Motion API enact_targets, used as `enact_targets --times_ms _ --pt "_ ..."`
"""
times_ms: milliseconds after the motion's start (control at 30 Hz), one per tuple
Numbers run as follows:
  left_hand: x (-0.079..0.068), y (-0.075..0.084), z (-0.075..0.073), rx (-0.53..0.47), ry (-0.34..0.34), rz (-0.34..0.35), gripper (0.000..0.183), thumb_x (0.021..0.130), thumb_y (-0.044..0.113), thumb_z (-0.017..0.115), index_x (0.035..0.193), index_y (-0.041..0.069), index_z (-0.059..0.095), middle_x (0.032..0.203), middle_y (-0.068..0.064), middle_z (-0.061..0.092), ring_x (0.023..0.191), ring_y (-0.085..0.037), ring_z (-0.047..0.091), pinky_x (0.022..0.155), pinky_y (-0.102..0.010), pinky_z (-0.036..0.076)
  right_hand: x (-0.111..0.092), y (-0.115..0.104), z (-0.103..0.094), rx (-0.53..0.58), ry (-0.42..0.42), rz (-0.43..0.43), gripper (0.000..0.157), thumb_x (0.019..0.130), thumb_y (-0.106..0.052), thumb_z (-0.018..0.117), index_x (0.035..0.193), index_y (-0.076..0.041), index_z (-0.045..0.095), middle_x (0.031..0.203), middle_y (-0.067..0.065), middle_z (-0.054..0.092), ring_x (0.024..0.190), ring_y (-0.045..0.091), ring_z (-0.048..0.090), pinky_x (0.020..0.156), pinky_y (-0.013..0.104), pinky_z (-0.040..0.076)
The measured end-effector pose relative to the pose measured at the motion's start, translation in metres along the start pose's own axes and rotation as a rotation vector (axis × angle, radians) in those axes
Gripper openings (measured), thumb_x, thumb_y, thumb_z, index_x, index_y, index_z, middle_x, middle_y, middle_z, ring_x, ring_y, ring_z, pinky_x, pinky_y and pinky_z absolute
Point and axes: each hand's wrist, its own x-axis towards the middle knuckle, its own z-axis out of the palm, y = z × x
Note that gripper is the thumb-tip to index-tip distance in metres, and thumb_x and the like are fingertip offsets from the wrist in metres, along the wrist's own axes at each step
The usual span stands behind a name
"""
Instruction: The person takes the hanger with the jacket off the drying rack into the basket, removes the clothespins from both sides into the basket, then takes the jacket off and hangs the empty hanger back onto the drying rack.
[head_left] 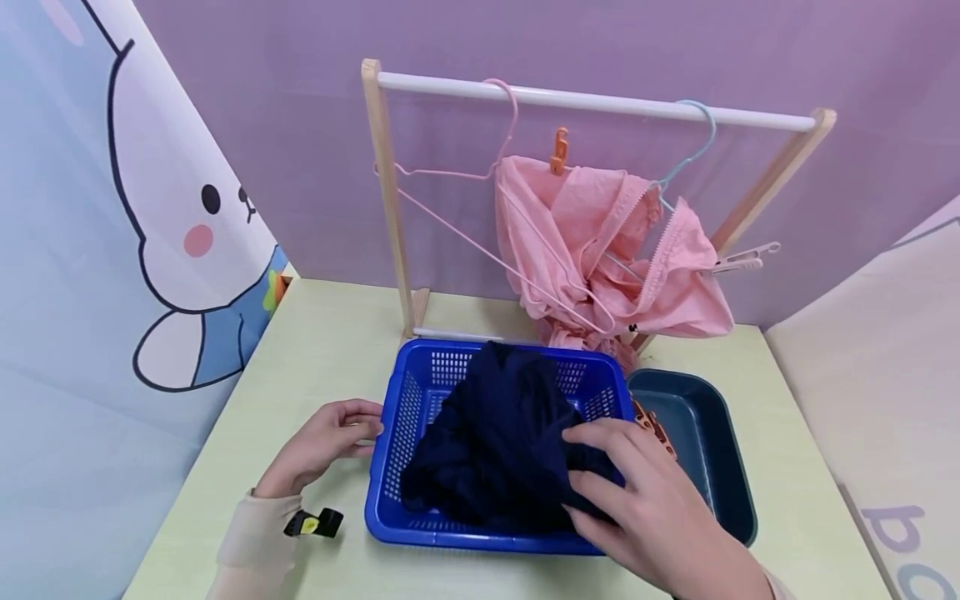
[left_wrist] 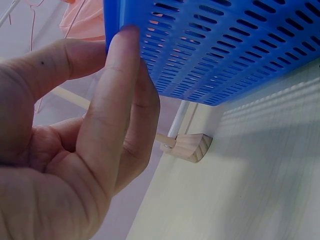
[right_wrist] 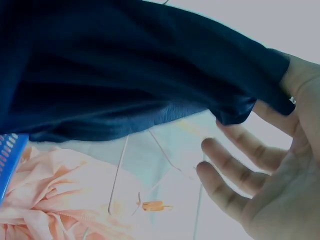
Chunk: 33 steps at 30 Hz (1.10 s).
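Observation:
Dark navy cloth point(head_left: 502, 450) lies bunched in a blue perforated basket point(head_left: 480, 540). My right hand point(head_left: 652, 508) is over the basket's right side. In the right wrist view, its thumb and index finger pinch an edge of the navy cloth point(right_wrist: 110, 75), while the other fingers spread away from it. My left hand point(head_left: 322, 446) is at the basket's left side. In the left wrist view, the left hand's point(left_wrist: 100, 120) thumb and fingertips pinch the basket's point(left_wrist: 200, 55) rim.
Behind the basket stands a rack point(head_left: 600, 102) with pink point(head_left: 513, 125) and light blue point(head_left: 705, 146) hangers. A pink zippered garment point(head_left: 555, 225) hangs there with an orange clip point(head_left: 558, 152). A dark teal tray point(head_left: 731, 467) sits at right, with brown clips point(head_left: 654, 427) beside the basket.

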Motion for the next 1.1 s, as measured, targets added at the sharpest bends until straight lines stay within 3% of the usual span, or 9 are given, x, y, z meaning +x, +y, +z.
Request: enact_targets --times_ms 200,333,467,733,967,1100 --pt "0.000 -0.001 -0.001 0.004 -0.002 0.006 0.038 0.098 0.003 0.054 0.132 -0.014 0.050 0.111 -0.017 0.065 0.097 -0.026 0.066 0.082 -0.041 0.059 -0.003 0.020 0.007 -0.068 -0.014 0.036 0.039 0.104 -0.038 0.050 0.090 -0.010 0.073 0.122 0.016 0.061 0.109 0.036 0.057 0.091 0.048 0.046" --pt "0.000 0.000 -0.001 0.005 -0.002 0.006 0.038 0.099 0.004 0.055 0.132 -0.014 0.049 0.112 -0.017 0.065 0.098 -0.026 0.067 0.083 -0.041 0.059 -0.004 0.049 0.023 -0.172 -0.119 0.117 0.023 0.095 -0.032 0.069 0.093 -0.010 0.076 0.123 0.017 0.060 0.110 0.039 0.055 0.083 0.055 0.050" --pt "0.000 0.001 -0.001 0.005 0.000 0.004 0.038 0.099 0.004 0.056 0.132 -0.014 0.050 0.112 -0.017 0.065 0.098 -0.026 0.067 0.083 -0.040 0.059 -0.002 0.079 0.045 -0.229 -0.214 0.154 0.017 0.078 -0.022 0.086 0.091 -0.014 0.078 0.118 0.017 0.061 0.108 0.038 0.055 0.082 0.053 0.050" --pt "0.001 0.000 0.000 0.009 0.004 -0.002 0.037 0.099 0.005 0.057 0.131 -0.013 0.051 0.110 -0.016 0.066 0.097 -0.025 0.067 0.083 -0.041 0.059 0.000 0.125 0.074 -0.264 -0.411 0.210 0.014 0.077 -0.023 0.087 0.086 -0.020 0.078 0.109 0.013 0.063 0.100 0.035 0.056 0.075 0.050 0.051" --pt "0.003 -0.001 -0.002 0.008 -0.003 -0.002 0.037 0.099 0.005 0.058 0.130 -0.014 0.052 0.109 -0.016 0.067 0.097 -0.025 0.067 0.083 -0.040 0.059 0.005 0.126 0.067 -0.265 -0.426 0.218 0.020 0.077 -0.026 0.088 0.093 -0.018 0.078 0.108 0.012 0.063 0.101 0.034 0.055 0.081 0.052 0.051" --pt "0.001 0.000 -0.002 0.007 -0.001 -0.007 0.036 0.099 0.005 0.058 0.130 -0.013 0.052 0.109 -0.016 0.067 0.097 -0.025 0.067 0.083 -0.040 0.059 0.008 0.112 0.051 -0.262 -0.388 0.222 0.037 0.081 -0.035 0.084 0.110 -0.014 0.076 0.119 0.015 0.062 0.112 0.037 0.054 0.098 0.058 0.043"
